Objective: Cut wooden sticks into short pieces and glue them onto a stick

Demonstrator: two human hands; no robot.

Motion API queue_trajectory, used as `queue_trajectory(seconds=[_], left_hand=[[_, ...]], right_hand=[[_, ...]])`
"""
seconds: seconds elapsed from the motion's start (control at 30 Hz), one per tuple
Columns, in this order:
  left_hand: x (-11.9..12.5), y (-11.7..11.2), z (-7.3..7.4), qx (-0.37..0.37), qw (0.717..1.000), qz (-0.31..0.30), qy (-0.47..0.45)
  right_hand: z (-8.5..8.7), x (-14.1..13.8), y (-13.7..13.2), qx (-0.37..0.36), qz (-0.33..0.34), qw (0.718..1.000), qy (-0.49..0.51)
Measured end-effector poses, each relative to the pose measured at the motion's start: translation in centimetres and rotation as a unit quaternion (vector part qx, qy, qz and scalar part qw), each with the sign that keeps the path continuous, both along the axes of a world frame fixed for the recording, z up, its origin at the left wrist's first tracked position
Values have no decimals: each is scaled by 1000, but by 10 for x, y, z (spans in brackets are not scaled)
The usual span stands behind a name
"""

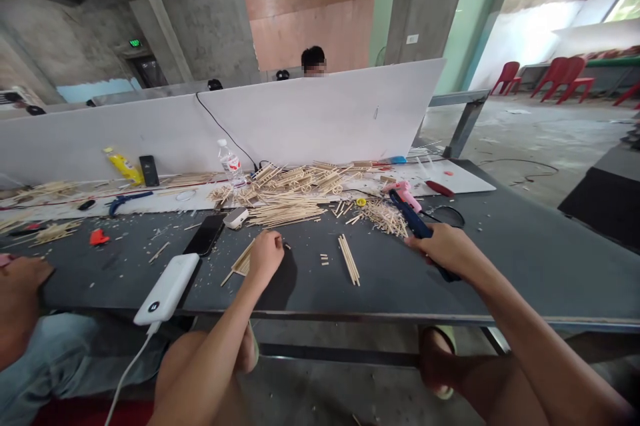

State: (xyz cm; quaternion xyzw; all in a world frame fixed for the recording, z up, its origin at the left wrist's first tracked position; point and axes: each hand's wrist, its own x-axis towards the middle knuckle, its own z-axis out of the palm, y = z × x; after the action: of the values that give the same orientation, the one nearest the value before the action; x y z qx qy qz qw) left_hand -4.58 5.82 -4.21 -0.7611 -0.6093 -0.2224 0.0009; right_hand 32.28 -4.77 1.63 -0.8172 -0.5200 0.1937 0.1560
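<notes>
My left hand [266, 257] is curled over a small frame of wooden sticks [243, 263] on the dark tabletop [530, 279]. My right hand [443, 249] grips a blue hot glue gun [411, 218], its nozzle end hidden by my fingers. A loose bundle of long wooden sticks [349, 259] lies between my hands, with a few short cut pieces [325, 259] beside it. Nearer my right hand sits a heap of short sticks [385, 218]. Behind it stands a pink glue gun [404, 195].
Stick wheel models [300, 179] and long stick stacks [285, 214] lie beyond my hands, before a white partition [320, 119]. A white power bank [167, 289] and a phone [210, 235] lie at left. A co-worker's hand [23, 286] rests at the near left corner.
</notes>
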Motion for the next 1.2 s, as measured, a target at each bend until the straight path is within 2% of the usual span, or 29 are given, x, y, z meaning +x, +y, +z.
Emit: queue_trajectory(seconds=[0.13, 0.27, 0.4, 0.5, 0.57, 0.63, 0.73, 0.8, 0.9, 1.03, 1.2], left_hand=[[-13, 0, 2, -27, 998, -52, 10], [-13, -6, 6, -69, 988, -131, 31], [-5, -11, 6, -52, 986, -148, 56], [8, -14, 3, -37, 986, -149, 57], [22, -19, 1, -27, 986, -160, 30], [39, -28, -1, -7, 979, -199, -40], [64, -47, -1, 18, 948, -287, -140], [76, -57, 1, 24, 929, -324, -175], [87, -64, 4, 38, 922, -327, -202], [90, -63, 5, 36, 922, -310, -229], [91, -68, -3, 15, 927, -312, -208]], right_hand=[[-3, 3, -1, 6, 2, 1000, -7], [-7, 2, 1, 7, 3, 1000, -2], [-6, -5, 4, 25, 11, 999, 22], [-5, -21, 8, 52, 17, 996, 64], [-7, -39, 10, 73, 27, 988, 131], [-10, -61, 13, 79, 45, 977, 195], [-16, -94, 19, 88, 83, 964, 238], [-19, -109, 23, 83, 109, 960, 243], [-20, -116, 27, 87, 112, 954, 263], [-20, -112, 26, 96, 112, 944, 293], [-22, -110, 20, 79, 117, 961, 237]])
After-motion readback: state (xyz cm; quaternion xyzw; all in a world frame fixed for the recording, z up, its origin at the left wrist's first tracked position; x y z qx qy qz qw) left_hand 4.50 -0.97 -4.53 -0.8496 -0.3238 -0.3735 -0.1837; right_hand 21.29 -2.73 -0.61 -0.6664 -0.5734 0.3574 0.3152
